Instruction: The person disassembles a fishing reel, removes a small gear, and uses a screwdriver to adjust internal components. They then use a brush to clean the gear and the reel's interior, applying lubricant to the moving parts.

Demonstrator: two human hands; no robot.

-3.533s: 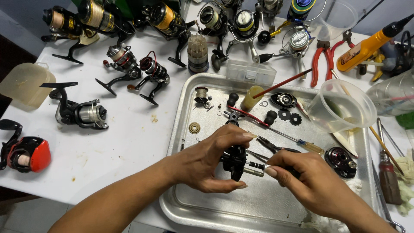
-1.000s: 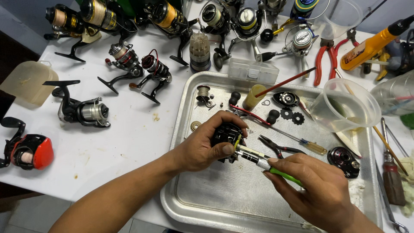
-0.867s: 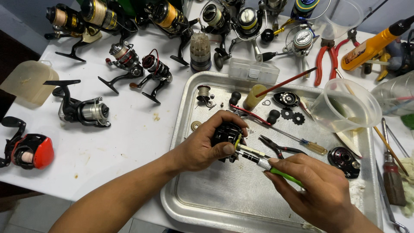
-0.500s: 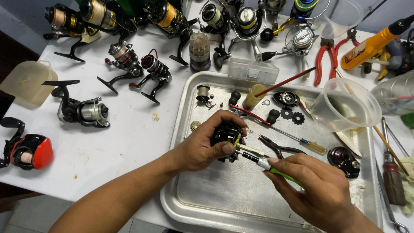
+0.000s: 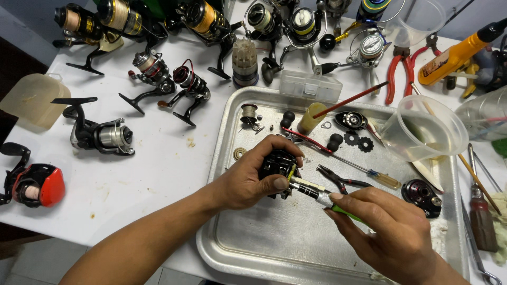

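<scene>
Over a metal tray (image 5: 248,253), my left hand (image 5: 248,177) grips a black fishing reel body (image 5: 278,164). My right hand (image 5: 388,232) holds a green-handled screwdriver (image 5: 317,192) whose tip is pushed into the reel's side. Small black gears (image 5: 359,141), a spool part (image 5: 248,112), a washer (image 5: 240,153), black pliers (image 5: 340,178) and a yellow-handled screwdriver (image 5: 369,173) lie loose in the tray beyond my hands.
Several spinning reels (image 5: 103,134) stand on the white table at the left and back, with a red and black reel (image 5: 37,184) at the left edge. A clear plastic cup (image 5: 422,129), red pliers (image 5: 396,74), a yellow tool (image 5: 454,53) and a brush (image 5: 478,211) crowd the right.
3.5 s ago both hands held the reel lower in the tray without the green screwdriver. Over the last second the hands and screwdriver have stayed almost still.
</scene>
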